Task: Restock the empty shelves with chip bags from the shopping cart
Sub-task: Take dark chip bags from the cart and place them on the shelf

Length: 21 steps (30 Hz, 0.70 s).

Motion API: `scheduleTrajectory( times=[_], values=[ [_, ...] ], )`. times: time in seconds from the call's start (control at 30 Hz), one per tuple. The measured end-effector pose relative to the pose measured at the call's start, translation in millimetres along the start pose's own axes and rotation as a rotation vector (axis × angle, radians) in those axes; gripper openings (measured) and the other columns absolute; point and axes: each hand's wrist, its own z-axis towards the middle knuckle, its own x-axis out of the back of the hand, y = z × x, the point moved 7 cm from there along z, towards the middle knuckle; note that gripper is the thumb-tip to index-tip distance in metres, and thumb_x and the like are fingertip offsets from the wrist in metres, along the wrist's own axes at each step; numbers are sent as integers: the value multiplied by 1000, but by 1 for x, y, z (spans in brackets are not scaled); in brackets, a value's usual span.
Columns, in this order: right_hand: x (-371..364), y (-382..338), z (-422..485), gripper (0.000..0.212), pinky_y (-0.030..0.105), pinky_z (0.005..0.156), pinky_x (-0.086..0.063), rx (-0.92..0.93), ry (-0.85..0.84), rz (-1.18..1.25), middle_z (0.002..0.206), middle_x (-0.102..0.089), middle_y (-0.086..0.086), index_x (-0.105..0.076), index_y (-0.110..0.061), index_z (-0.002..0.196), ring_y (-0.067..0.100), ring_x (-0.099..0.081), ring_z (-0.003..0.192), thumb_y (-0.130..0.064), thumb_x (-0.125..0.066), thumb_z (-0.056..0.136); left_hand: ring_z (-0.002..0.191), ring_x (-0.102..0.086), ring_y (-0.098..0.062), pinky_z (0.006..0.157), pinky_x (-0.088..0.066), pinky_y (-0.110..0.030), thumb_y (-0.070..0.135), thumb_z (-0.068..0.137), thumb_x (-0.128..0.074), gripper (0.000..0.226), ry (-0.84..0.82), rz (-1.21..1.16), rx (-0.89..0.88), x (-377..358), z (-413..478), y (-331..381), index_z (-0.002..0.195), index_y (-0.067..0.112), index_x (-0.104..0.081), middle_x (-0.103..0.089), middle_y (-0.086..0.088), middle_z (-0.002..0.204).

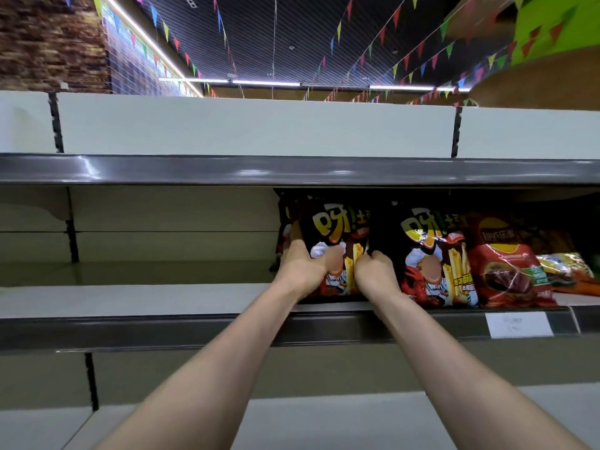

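One black chip bag (337, 235) stood upright on the middle shelf (130, 300), just beside a matching bag (431, 254). The left hand (303, 264) gripped its left edge and the right hand (376, 271) pinched its right edge. Placement seemed nearly done; the next move called for letting go without tipping it.

On the red bag (506, 264) you can read white 乐事 near its top; its green patch is too small to read. Just left of it, the near black bag (418, 254) shows big yellow 呀!土, the rest cut off; the yellow line low on it is unclear. Further left, the far black bag (331, 232) bears the same 呀!土. The tag (518, 324) below the red bag is blurred.
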Motion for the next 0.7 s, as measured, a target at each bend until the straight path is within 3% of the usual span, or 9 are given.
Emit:
scheduleTrajectory(
  times=[0.13,0.23,0.3,0.4,0.53,0.63,0.7],
  values=[
    [7,-12,-1,49,42,98,-42,23,92,139,126,-55,14,-47,-4,134,35,-51,116,-35,-36,98,93,-61,-21,76,-53,-35,65,77,-65,65,-51,44,26,3,1,1,106,11,-41,-58,-8,111],
    [2,-21,-4,55,35,82,-37,102,68,79,113,-51,10,-44,-2,131,29,-50,104,-46,-43,97,105,-62,-23,88,-52,-36,72,64,-66,86,-94,-184,89,11,5,-1,124,11,-56,-64,-9,121],
    [-3,-18,-4,57,36,79,-39,122,58,-8,113,-54,13,-45,-1,124,29,-50,99,-49,-49,93,103,-63,-24,92,-50,-37,63,72,-60,71,25,-369,184,27,12,-12,122,13,-63,-67,-8,117],
    [-4,-12,0,59,36,81,-38,99,72,-52,115,-52,15,-45,0,124,31,-50,105,-49,-51,92,82,-61,-19,72,-48,-26,32,93,-58,31,110,-333,244,42,25,-33,110,8,-65,-68,-6,101],
    [-5,-12,0,62,37,85,-41,111,59,-54,119,-52,14,-45,-1,127,31,-51,110,-51,-51,91,81,-60,-15,61,-46,-20,19,92,-61,28,-54,-146,267,28,30,-40,115,2,-63,-65,-7,98],
    [-4,-9,1,62,37,86,-41,113,56,-38,117,-49,11,-45,-2,127,29,-50,110,-52,-52,91,86,-57,-14,47,-43,-12,15,94,-60,29,-92,-55,250,23,34,-36,119,0,-61,-65,-9,109],
    [-4,-9,1,60,34,82,-39,114,51,-22,114,-49,9,-45,-2,125,27,-50,107,-52,-53,91,87,-57,-14,47,-43,-11,16,95,-60,30,-105,-7,221,21,36,-34,120,1,-61,-65,-8,113]
  ],
)
